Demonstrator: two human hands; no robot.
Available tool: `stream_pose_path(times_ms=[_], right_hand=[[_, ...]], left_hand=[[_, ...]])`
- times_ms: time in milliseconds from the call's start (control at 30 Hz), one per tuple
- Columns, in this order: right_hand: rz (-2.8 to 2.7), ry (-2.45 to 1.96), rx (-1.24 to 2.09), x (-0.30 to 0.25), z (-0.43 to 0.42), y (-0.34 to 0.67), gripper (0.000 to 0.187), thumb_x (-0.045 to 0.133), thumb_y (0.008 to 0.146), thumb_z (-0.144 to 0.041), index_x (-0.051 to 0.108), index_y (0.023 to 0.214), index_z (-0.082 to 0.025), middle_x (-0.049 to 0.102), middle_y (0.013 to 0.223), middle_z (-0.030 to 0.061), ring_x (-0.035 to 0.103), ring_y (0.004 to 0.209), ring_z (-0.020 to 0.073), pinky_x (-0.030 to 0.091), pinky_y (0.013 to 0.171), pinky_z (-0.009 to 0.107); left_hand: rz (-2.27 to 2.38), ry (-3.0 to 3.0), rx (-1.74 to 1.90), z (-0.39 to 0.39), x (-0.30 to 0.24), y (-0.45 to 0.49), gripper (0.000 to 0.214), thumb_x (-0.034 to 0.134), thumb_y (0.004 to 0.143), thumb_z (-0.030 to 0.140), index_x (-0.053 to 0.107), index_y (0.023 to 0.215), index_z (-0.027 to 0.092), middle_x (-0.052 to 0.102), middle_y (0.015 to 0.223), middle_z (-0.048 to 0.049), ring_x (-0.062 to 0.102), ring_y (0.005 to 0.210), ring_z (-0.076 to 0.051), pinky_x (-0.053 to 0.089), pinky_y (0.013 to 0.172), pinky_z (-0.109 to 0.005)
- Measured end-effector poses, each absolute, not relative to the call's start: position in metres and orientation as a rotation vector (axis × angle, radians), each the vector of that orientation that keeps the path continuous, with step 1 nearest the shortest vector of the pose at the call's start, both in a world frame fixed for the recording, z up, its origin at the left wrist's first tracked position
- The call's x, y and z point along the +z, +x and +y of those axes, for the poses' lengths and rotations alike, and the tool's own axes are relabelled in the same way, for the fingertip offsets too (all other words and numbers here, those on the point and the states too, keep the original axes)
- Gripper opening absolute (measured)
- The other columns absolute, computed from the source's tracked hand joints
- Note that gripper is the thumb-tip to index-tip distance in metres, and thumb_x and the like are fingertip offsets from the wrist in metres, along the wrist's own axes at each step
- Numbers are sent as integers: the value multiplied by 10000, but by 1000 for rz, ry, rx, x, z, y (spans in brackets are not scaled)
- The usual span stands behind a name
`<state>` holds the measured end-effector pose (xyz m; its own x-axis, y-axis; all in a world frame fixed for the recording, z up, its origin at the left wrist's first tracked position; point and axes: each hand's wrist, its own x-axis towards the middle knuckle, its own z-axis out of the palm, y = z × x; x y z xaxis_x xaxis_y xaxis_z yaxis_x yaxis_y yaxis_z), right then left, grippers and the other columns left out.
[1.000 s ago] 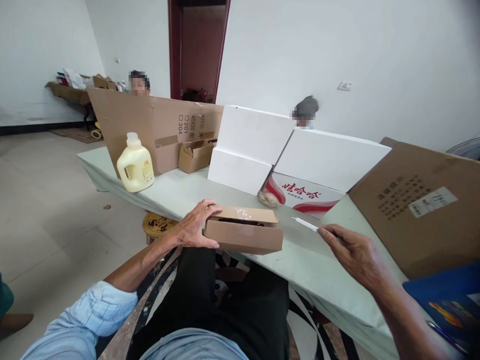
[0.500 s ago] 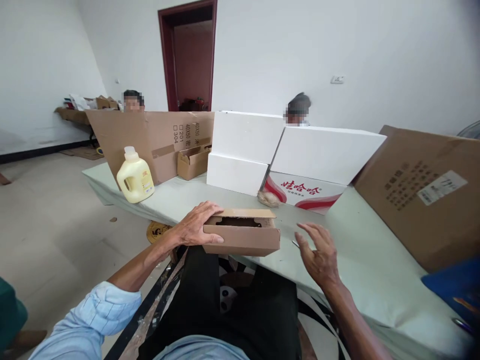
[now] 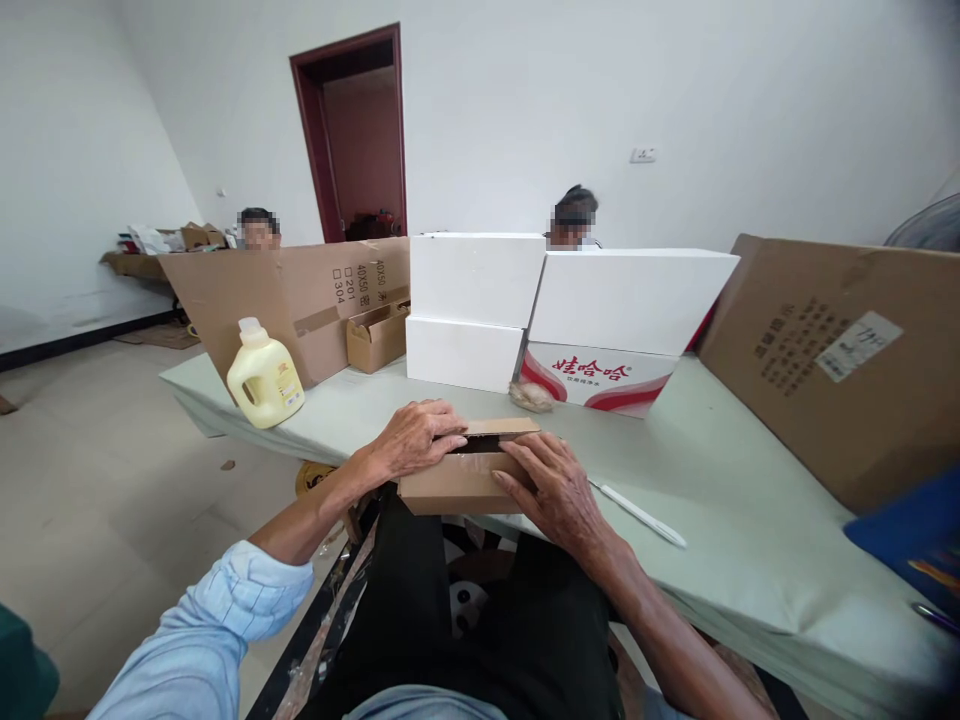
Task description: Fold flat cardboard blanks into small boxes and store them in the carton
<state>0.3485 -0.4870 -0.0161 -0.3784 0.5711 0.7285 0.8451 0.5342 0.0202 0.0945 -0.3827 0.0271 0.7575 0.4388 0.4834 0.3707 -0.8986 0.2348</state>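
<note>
A small brown cardboard box (image 3: 454, 485) sits at the near edge of the table, its top partly open with a dark gap and a flap raised at the back. My left hand (image 3: 421, 437) grips its left end, fingers over the top opening. On the right end, my right hand (image 3: 551, 490) holds the box with its fingers bent over the rim at the gap. The inside of the box is too dark to make out. Just right of my right hand, a white slim knife-like tool (image 3: 641, 514) lies on the green tablecloth (image 3: 720, 500).
A yellow detergent bottle (image 3: 265, 378) stands at the left. Behind are a small carton (image 3: 376, 340), a large cardboard panel (image 3: 315, 300), white boxes (image 3: 476, 280) and a crumpled bag (image 3: 532, 397). A big carton (image 3: 832, 370) and a blue item (image 3: 911, 560) are right. Two people sit beyond.
My right hand has come left from above the table onto the box's right end, uncovering the white tool. My left hand's thumb has moved from the front face to the top.
</note>
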Motion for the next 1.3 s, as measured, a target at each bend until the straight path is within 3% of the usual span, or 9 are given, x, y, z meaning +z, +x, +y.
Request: stream_pose_path(times_ms=[233, 367, 467, 633, 733, 867, 1067, 1300], right_hand=[[-2100, -1166, -494, -15, -488, 338, 239, 537, 1122, -366, 700, 1189, -204, 725, 1048, 115, 619, 968, 290, 467, 857, 439], [-2082, -1171, -480, -18, -486, 338, 248, 533, 1125, -381, 700, 1173, -203, 711, 986, 105, 616, 951, 289, 456, 832, 425], [-2070, -1158, -449, -18, -485, 337, 247, 526, 1131, -380, 695, 1171, -204, 712, 983, 103, 617, 960, 289, 456, 836, 422], [-2045, -1137, -388, -18, -483, 338, 255, 495, 1142, -372, 690, 1155, -210, 721, 1008, 103, 619, 960, 284, 466, 852, 424], [-2031, -1159, -370, -18, -481, 339, 255, 486, 1140, -356, 695, 1175, -214, 724, 1024, 107, 624, 981, 289, 472, 856, 427], [-2037, -1161, -378, -17, -481, 338, 277, 462, 1151, -356, 697, 1170, -209, 715, 1006, 99, 618, 965, 279, 464, 837, 414], [-2032, -1137, -375, -16, -480, 337, 266, 462, 1154, -322, 693, 1156, -190, 706, 1006, 99, 610, 961, 274, 451, 826, 400], [-2017, -1126, -383, -17, -478, 337, 281, 443, 1162, -312, 695, 1141, -189, 709, 983, 95, 604, 941, 267, 447, 817, 401]], left_hand=[[688, 2796, 825, -382, 37, 109, 320, 522, 1098, 359, 826, 1113, 262, 799, 1090, -46, 736, 1029, -235, 578, 906, -357], [675, 2831, 960, -386, 36, 106, 306, 513, 1085, 292, 802, 1158, 223, 771, 1134, -86, 708, 1066, -260, 574, 949, -398], [591, 2868, 1091, -399, 34, 101, 261, 554, 1061, 253, 784, 1176, 211, 742, 1145, -103, 670, 1085, -267, 558, 989, -421], [633, 2987, 865, -419, 30, 97, 236, 714, 985, 300, 772, 1200, 219, 707, 1206, -113, 607, 1184, -328, 534, 1001, -506], [674, 2970, 856, -419, 28, 99, 174, 722, 981, 287, 798, 1127, 228, 686, 1253, -117, 583, 1221, -340, 522, 1016, -532], [657, 2861, 1000, -411, 24, 103, 176, 655, 1011, 220, 825, 978, 245, 703, 1159, -93, 599, 1134, -300, 525, 1011, -508], [686, 2753, 1100, -409, 18, 113, 90, 724, 954, 199, 810, 967, 222, 689, 1126, -91, 598, 1114, -293, 537, 1001, -501], [772, 2718, 1097, -413, 19, 123, 174, 690, 908, 75, 720, 807, 214, 700, 1070, -61, 599, 1062, -253, 532, 979, -443]])
